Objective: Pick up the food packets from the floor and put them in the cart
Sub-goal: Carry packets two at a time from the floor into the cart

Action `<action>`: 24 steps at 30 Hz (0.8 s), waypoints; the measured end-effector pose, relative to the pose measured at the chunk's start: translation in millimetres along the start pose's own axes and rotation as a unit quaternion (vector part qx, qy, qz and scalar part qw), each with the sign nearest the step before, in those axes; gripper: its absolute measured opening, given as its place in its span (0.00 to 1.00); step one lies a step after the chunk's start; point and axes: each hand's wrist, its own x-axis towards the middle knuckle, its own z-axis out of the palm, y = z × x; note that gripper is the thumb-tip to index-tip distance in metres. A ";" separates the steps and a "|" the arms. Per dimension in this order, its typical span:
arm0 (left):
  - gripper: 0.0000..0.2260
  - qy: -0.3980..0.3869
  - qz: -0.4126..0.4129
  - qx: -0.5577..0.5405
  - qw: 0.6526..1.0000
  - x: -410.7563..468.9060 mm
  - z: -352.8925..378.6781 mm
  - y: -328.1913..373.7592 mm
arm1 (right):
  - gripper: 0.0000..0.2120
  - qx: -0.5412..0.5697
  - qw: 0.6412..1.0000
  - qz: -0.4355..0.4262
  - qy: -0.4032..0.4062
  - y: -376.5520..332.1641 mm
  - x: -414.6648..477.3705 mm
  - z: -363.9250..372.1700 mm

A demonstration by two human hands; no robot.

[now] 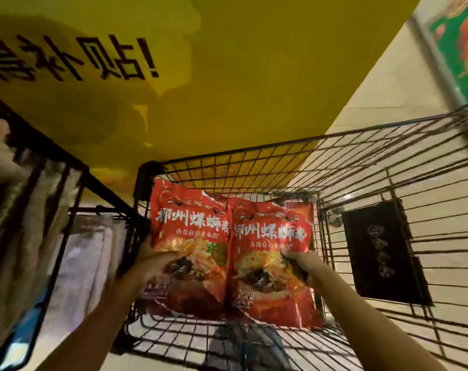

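Two red food packets with white lettering sit side by side inside the black wire cart (361, 167). My left hand (158, 259) grips the left packet (190, 231) at its lower left edge. My right hand (298, 259) grips the right packet (270, 236) at its right side. Both packets are held low in the cart's basket, close to its far wall; I cannot tell whether they rest on the wire bottom.
A yellow floor panel with black characters (174, 76) lies beyond the cart. A black rack (75, 210) with pale packaged goods stands at the left. A dark plate (383, 253) hangs on the cart's right wall. Beige floor tiles and a green poster (463, 44) are at the right.
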 end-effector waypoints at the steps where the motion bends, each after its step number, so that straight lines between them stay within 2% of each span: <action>1: 0.48 0.023 0.036 0.014 0.999 -6.1 5.3 5.3 | 0.17 -0.002 1.000 -0.015 0.022 0.7 2.8 3.1; 3: 0.52 0.057 0.123 0.144 0.980 -21.1 15.4 18.4 | 0.20 -0.041 0.996 -0.054 0.055 2.9 7.0 8.5; 4: 0.51 0.090 0.175 0.269 0.943 -26.9 21.0 22.5 | 0.25 -0.067 0.992 -0.083 0.064 4.4 9.0 10.8; 5: 0.49 0.105 0.243 0.418 0.869 -33.0 26.4 26.7 | 0.34 -0.095 0.985 -0.115 0.081 6.6 10.4 12.8; 6: 0.46 0.096 0.298 0.546 0.777 -37.8 32.1 29.1 | 0.43 -0.130 0.974 -0.149 0.107 8.5 11.0 14.9; 7: 0.42 0.050 0.315 0.630 0.708 -37.8 36.8 27.8 | 0.51 -0.182 0.955 -0.189 0.137 8.8 10.1 16.3; 8: 0.37 -0.007 0.309 0.655 0.690 -37.3 40.4 24.2 | 0.56 -0.262 0.924 -0.227 0.161 8.6 8.6 17.3; 9: 0.34 -0.038 0.280 0.653 0.702 -41.1 43.6 24.1 | 0.59 -0.369 0.877 -0.257 0.171 8.7 6.4 17.5; 10: 0.35 -0.048 0.250 0.646 0.720 -37.1 43.8 17.9 | 0.60 -0.480 0.816 -0.282 0.158 8.8 3.2 17.3; 12: 0.43 -0.053 0.215 0.645 0.731 -31.6 42.5 9.0 | 0.63 -0.649 0.699 -0.291 0.072 9.9 -2.2 19.7; 13: 0.46 -0.061 0.210 0.645 0.733 -30.7 41.5 5.7 | 0.64 -0.693 0.661 -0.286 0.033 12.9 -4.2 23.5; 15: 0.51 -0.070 0.202 0.638 0.740 -28.5 37.6 -1.0 | 0.66 -0.720 0.639 -0.271 0.007 21.2 -6.0 34.8; 18: 0.53 -0.059 0.193 0.640 0.742 -28.1 34.5 -4.6 | 0.66 -0.737 0.626 -0.254 0.033 27.9 -2.0 47.4; 22: 0.51 -0.036 0.206 0.663 0.719 -37.2 43.3 4.3 | 0.62 -0.756 0.603 -0.251 0.037 22.6 -2.5 46.1; 24: 0.48 -0.018 0.202 0.693 0.692 -39.7 50.4 15.9 | 0.57 -0.750 0.608 -0.258 0.029 15.7 -5.8 43.8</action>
